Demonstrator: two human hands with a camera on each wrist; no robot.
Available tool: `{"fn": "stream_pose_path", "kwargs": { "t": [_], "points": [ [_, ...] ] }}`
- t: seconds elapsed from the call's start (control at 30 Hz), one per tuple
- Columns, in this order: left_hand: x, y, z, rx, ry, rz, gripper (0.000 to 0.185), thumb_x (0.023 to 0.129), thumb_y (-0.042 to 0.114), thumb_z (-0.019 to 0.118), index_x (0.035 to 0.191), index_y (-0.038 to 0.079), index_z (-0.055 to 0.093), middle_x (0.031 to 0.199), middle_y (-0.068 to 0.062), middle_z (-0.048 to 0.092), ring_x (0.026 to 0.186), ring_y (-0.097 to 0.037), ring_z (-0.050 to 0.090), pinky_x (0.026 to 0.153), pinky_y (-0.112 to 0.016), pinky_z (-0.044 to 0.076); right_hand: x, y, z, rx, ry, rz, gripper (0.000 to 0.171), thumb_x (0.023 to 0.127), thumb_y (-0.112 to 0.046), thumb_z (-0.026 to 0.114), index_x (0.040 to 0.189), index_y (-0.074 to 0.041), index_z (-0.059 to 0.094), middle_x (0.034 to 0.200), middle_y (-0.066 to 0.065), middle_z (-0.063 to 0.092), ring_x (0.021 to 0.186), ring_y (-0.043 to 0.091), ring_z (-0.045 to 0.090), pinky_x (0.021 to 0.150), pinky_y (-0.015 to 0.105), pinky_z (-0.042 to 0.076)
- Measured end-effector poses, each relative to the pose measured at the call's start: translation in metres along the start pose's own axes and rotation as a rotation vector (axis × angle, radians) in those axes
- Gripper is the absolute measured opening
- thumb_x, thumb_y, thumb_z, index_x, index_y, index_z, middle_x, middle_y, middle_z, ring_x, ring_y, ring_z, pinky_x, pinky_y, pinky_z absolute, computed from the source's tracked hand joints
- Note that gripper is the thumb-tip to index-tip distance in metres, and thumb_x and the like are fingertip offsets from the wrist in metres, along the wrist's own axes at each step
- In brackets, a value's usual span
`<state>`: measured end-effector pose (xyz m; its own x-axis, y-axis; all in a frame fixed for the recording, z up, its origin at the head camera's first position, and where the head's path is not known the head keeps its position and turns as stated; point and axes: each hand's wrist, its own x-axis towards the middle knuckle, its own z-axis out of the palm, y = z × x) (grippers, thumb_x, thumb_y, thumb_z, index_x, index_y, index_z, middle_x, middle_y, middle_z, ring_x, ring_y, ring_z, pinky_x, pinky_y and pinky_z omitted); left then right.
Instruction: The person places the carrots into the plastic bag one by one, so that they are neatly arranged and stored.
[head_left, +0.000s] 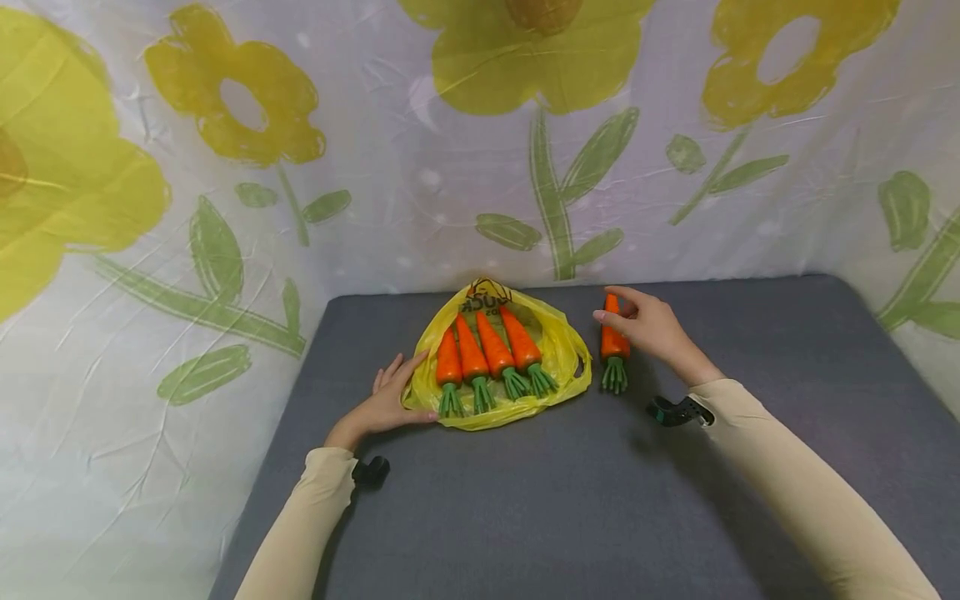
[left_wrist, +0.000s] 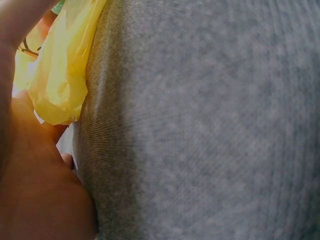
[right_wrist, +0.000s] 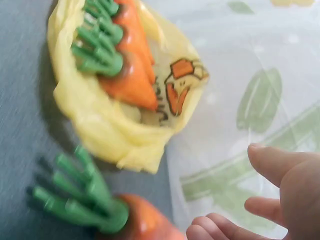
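A yellow plastic bag (head_left: 561, 343) lies flat at the back middle of the grey surface (head_left: 525, 500). Several orange toy carrots (head_left: 495, 346) with green tops lie side by side on it. My left hand (head_left: 390, 402) rests flat on the bag's left edge, fingers straight; the left wrist view shows the bag (left_wrist: 60, 85) against my palm (left_wrist: 35, 190). Just right of the bag lies one more carrot (head_left: 615, 343). My right hand (head_left: 639, 322) holds its upper part between thumb and fingers. In the right wrist view this carrot (right_wrist: 145, 225) sits below my curled fingers (right_wrist: 290, 185), beside the bag (right_wrist: 100, 125).
A white cloth with yellow flowers and green leaves (head_left: 555, 167) hangs close behind and along both sides of the grey surface. Black wrist mounts sit at my left cuff (head_left: 371, 471) and right cuff (head_left: 675, 411). Bare grey surface stretches in front of the bag.
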<state>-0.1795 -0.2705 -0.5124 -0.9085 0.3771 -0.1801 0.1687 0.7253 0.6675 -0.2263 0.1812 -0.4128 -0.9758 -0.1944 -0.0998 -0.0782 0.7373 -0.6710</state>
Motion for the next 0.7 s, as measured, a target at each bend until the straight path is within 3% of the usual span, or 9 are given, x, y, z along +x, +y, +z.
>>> {"fn": "stream_pose_path", "kwargs": {
  "t": [0.23,0.47,0.7],
  "points": [
    [0.001,0.001,0.000,-0.006,-0.005,0.008,0.106,0.079,0.045,0.081,0.160,0.033,0.013,0.168,-0.009,0.014,0.156,-0.037,-0.008,0.119,-0.063,-0.012,-0.005,0.025,0.003,-0.004,0.028,0.055,0.073,0.097,-0.052,0.056,0.154,-0.011,0.035,0.117,0.024,0.067,0.092,0.033,0.067,0.072,0.039,0.054],
    [0.001,0.002,-0.001,-0.008,-0.002,0.010,0.106,0.079,0.044,0.081,0.160,0.033,0.013,0.168,-0.010,0.014,0.156,-0.037,-0.008,0.120,-0.063,-0.012,-0.004,0.048,0.018,0.020,-0.007,0.079,0.081,0.096,-0.056,0.055,0.156,-0.008,0.030,0.110,0.024,0.068,0.083,0.030,0.068,0.066,0.032,0.051],
    [-0.001,0.003,-0.001,-0.008,-0.007,0.009,0.106,0.079,0.044,0.081,0.160,0.033,0.013,0.168,-0.009,0.013,0.156,-0.037,-0.009,0.119,-0.063,-0.012,-0.006,0.056,0.031,0.033,-0.045,0.093,0.087,0.094,-0.058,0.057,0.156,-0.004,0.028,0.113,0.026,0.068,0.081,0.024,0.068,0.065,0.028,0.051]
  ]
}}
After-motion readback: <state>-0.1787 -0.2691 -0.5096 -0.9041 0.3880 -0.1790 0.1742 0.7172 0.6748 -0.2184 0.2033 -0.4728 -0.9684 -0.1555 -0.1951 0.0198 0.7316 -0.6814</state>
